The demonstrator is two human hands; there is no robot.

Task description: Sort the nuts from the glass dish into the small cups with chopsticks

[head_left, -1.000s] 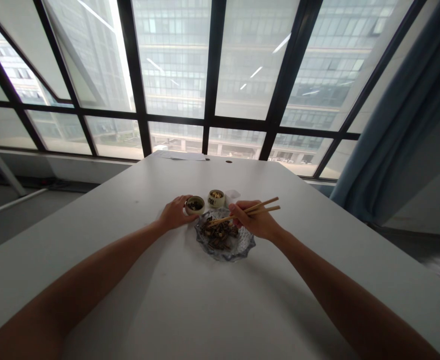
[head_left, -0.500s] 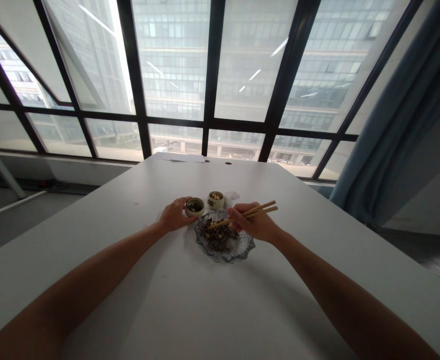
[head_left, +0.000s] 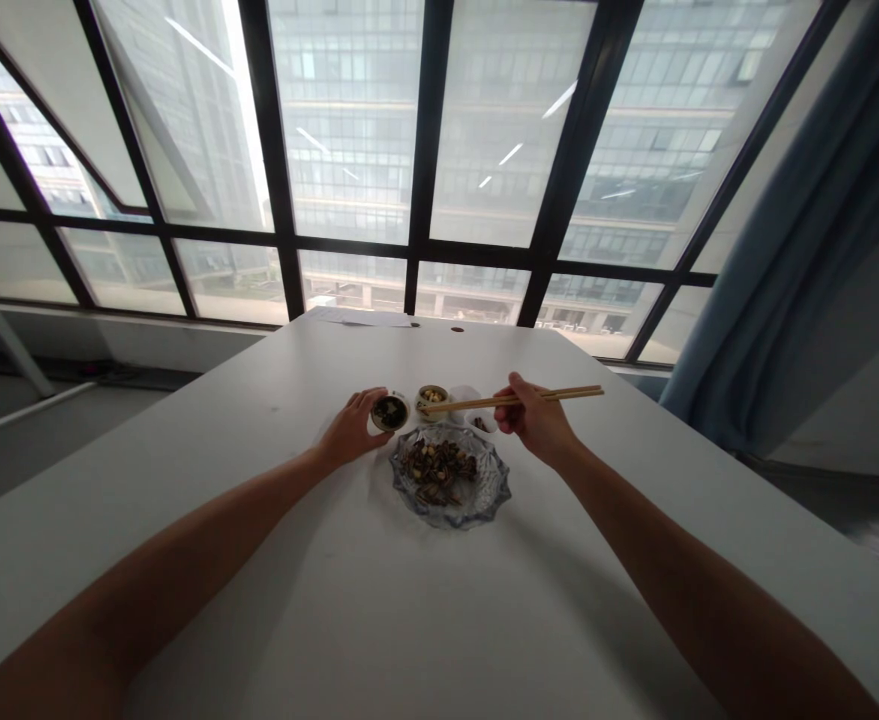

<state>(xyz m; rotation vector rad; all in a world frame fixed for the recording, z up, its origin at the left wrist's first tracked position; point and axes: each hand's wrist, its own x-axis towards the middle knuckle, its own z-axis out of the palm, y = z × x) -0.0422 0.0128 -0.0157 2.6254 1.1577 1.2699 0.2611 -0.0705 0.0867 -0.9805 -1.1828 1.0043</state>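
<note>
My left hand (head_left: 355, 428) is wrapped round a small cup (head_left: 390, 412) with dark contents, beside the glass dish. In my right hand (head_left: 533, 418) is a pair of chopsticks (head_left: 566, 392), held nearly level, their tips at the near rim of a second small cup (head_left: 432, 398) that contains pale pieces. Whether the tips grip anything is too small to tell. In front of the cups, a clear glass dish (head_left: 491, 490) with a scalloped edge bears a heap of dark, dried-looking strips mixed with pale bits (head_left: 439, 470). A small white bowl (head_left: 488, 420) with a few dark pieces shows under the chopsticks, near my right fingers.
All of this stands on a white table (head_left: 409, 620). White paper (head_left: 360, 317) lies at its far edge, with a small dark round spot (head_left: 457, 329) to the right. Behind rise framed windows, and a blue curtain (head_left: 776, 260) hangs at the right.
My right hand has moved up and right, taking the chopstick tips from the heap in the glass dish to the second cup. My left hand keeps hold of its cup, now tilted slightly more toward me.
</note>
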